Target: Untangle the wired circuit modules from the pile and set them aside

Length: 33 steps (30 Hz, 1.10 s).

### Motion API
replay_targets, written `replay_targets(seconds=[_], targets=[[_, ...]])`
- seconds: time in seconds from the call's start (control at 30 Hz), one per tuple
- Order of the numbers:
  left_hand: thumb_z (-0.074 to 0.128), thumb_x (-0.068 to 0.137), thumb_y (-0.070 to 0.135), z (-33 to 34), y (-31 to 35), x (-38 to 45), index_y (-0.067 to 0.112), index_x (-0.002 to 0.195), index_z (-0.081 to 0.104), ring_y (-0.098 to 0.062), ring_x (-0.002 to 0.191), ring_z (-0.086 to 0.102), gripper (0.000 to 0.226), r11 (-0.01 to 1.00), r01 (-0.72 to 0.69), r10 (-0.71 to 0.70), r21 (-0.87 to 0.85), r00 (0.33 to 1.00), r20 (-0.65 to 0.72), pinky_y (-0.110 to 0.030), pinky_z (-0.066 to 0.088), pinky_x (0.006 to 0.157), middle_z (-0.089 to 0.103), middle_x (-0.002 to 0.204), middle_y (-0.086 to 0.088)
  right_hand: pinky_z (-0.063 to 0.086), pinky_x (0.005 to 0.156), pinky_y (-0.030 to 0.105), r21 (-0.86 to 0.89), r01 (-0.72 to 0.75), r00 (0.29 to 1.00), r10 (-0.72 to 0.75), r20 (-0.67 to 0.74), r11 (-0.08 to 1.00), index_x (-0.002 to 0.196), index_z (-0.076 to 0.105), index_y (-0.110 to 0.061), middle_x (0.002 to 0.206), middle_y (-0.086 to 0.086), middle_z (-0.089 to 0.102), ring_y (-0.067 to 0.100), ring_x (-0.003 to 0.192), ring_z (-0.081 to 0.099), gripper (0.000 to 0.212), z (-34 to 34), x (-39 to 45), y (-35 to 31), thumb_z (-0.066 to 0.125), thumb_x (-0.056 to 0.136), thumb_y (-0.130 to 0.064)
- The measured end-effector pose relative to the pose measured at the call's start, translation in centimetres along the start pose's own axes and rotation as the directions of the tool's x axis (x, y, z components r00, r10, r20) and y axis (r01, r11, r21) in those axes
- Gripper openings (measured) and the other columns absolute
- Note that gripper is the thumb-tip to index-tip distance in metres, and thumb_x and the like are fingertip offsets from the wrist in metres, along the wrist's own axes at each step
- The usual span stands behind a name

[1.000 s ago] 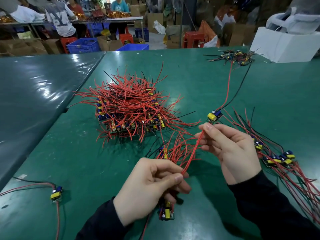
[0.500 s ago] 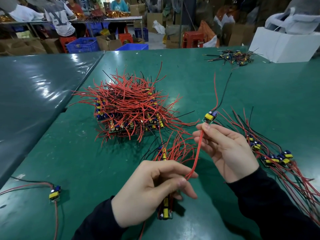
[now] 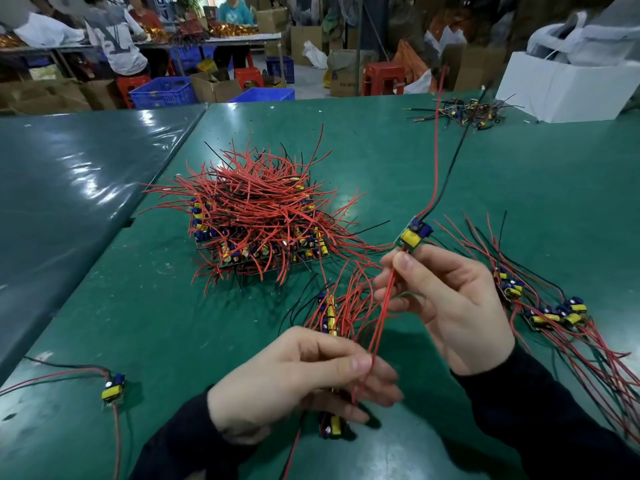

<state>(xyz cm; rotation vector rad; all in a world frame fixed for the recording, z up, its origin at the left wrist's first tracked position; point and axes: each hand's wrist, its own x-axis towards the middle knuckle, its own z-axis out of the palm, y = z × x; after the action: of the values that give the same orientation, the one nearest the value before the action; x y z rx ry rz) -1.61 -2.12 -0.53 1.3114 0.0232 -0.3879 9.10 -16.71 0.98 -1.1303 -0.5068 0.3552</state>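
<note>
Green table [image 3: 519,174]: a glossy mat covers it; a darker sheeted table [image 3: 69,188] butts against its left edge.
White box [image 3: 568,88]: stands at the far right corner.
Main pile [image 3: 256,220]: red-wired circuit modules heaped near the table's middle, toward the left edge.
Sorted modules [image 3: 550,310]: lie in a loose row along the right edge, their wires trailing toward the near right corner.
Far cluster [image 3: 464,112]: a small tangle at the far edge, just left of the white box.
Held bundle [image 3: 346,313]: a clump of modules and red wires rising from the left hand, near the front edge.
Left hand [image 3: 294,379]: fingers curled, thumb and forefinger pinching the bundle's red wires.
Right hand [image 3: 446,303]: thumb and fingertips pinch the red leads just below one module.
Lifted module [image 3: 414,233]: yellow and blue, tilted above the right hand, clear of the table; its red and black wires run up toward the far edge.
Stray module [image 3: 112,389]: lies alone by the near left corner.
</note>
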Motion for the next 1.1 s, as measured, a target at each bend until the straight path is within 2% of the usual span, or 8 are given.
replay_targets(seconds=[0.1, 0.3, 0.47, 0.57, 0.67, 0.77, 0.87, 1.1], targets=[[0.060, 0.083, 0.027, 0.3, -0.1, 0.1, 0.009, 0.091, 0.075, -0.021, 0.072, 0.069, 0.024, 0.998, -0.014, 0.012, -0.061, 0.999, -0.033, -0.024, 0.054, 0.069, 0.071, 0.074, -0.009, 0.052, 0.050, 0.020, -0.035, -0.021, 1.000, 0.022, 0.014, 0.999, 0.075, 0.075, -0.010, 0.066, 0.010, 0.070, 0.017, 0.056, 0.067, 0.021, 0.1, 0.0, 0.4, 0.066, 0.069, -0.028], [0.058, 0.085, 0.016, 1.6, -0.7, 0.9, 0.013, 0.070, 0.070, -0.013, 0.044, 0.054, 0.020, 0.965, -0.227, 0.251, 0.135, 0.947, -0.199, -0.027, 0.052, 0.060, 0.051, 0.048, 0.000, 0.051, 0.050, 0.019, 0.004, -0.046, 0.997, 0.046, -0.068, 0.999, 0.070, 0.075, -0.008, 0.064, 0.011, 0.069, 0.017, 0.055, 0.066, 0.020, -0.1, 0.1, 0.8, 0.067, 0.066, -0.026], [0.062, 0.088, 0.018, 2.2, -1.7, 1.2, 0.003, 0.077, 0.066, -0.015, 0.035, 0.056, 0.020, 0.988, -0.152, 0.145, -0.007, 0.955, -0.258, -0.023, 0.049, 0.047, 0.049, 0.043, -0.002, 0.054, 0.052, 0.025, -0.114, 0.074, 0.997, -0.075, -0.009, 0.991, 0.076, 0.070, -0.007, 0.063, 0.011, 0.068, 0.019, 0.053, 0.066, 0.016, 0.4, -0.4, 1.4, 0.060, 0.079, -0.019], [0.063, 0.087, 0.026, 2.2, -1.4, 1.0, 0.003, 0.084, 0.067, -0.014, 0.042, 0.061, 0.024, 0.982, -0.143, 0.168, 0.119, 0.958, -0.231, -0.017, 0.045, 0.046, 0.059, 0.048, -0.005, 0.049, 0.046, 0.021, -0.140, 0.031, 0.997, -0.021, 0.068, 0.990, 0.078, 0.067, -0.004, 0.057, 0.007, 0.062, 0.015, 0.046, 0.058, 0.018, 0.4, -0.4, 1.4, 0.056, 0.082, -0.018], [0.072, 0.066, 0.043, 1.3, -0.9, 1.0, 0.009, 0.084, 0.069, -0.016, 0.052, 0.063, 0.039, 0.909, -0.255, 0.396, 0.330, 0.775, -0.492, -0.029, 0.052, 0.054, 0.064, 0.060, -0.007, 0.042, 0.039, 0.018, -0.188, 0.003, 0.979, 0.036, 0.202, 0.982, 0.080, 0.062, -0.005, 0.054, 0.001, 0.055, 0.011, 0.040, 0.049, 0.018, 0.3, -0.6, 1.2, 0.052, 0.086, -0.018], [0.066, 0.072, 0.045, 0.5, -0.2, 1.1, 0.010, 0.096, 0.071, -0.008, 0.062, 0.058, 0.043, 0.859, -0.410, 0.509, 0.306, 0.618, -0.599, -0.024, 0.051, 0.056, 0.063, 0.068, 0.001, 0.035, 0.037, 0.013, -0.337, 0.000, 0.882, 0.158, 0.443, 0.941, 0.078, 0.059, -0.014, 0.053, -0.004, 0.050, 0.004, 0.037, 0.042, 0.019, 0.6, -1.3, 1.2, 0.050, 0.095, -0.015], [0.055, 0.082, 0.037, -0.1, 0.2, 0.8, 0.005, 0.087, 0.075, -0.004, 0.048, 0.041, 0.038, 0.861, -0.429, 0.493, 0.272, 0.574, -0.654, -0.014, 0.034, 0.044, 0.044, 0.053, 0.005, 0.032, 0.046, 0.005, -0.458, 0.020, 0.781, 0.272, 0.563, 0.889, 0.081, 0.059, -0.014, 0.052, -0.010, 0.048, -0.002, 0.039, 0.041, 0.019, 1.4, -2.1, 1.3, 0.046, 0.095, -0.016], [0.054, 0.090, 0.018, -0.9, 0.5, 0.4, 0.005, 0.082, 0.072, -0.010, 0.043, 0.038, 0.023, 0.853, -0.449, 0.494, 0.264, 0.538, -0.682, -0.017, 0.030, 0.037, 0.043, 0.052, -0.002, 0.029, 0.033, 0.011, -0.498, -0.123, 0.810, 0.377, 0.449, 0.858, 0.084, 0.070, -0.001, 0.043, -0.004, 0.055, 0.004, 0.027, 0.036, 0.024, 0.8, -2.2, 0.7, 0.055, 0.093, -0.019]])
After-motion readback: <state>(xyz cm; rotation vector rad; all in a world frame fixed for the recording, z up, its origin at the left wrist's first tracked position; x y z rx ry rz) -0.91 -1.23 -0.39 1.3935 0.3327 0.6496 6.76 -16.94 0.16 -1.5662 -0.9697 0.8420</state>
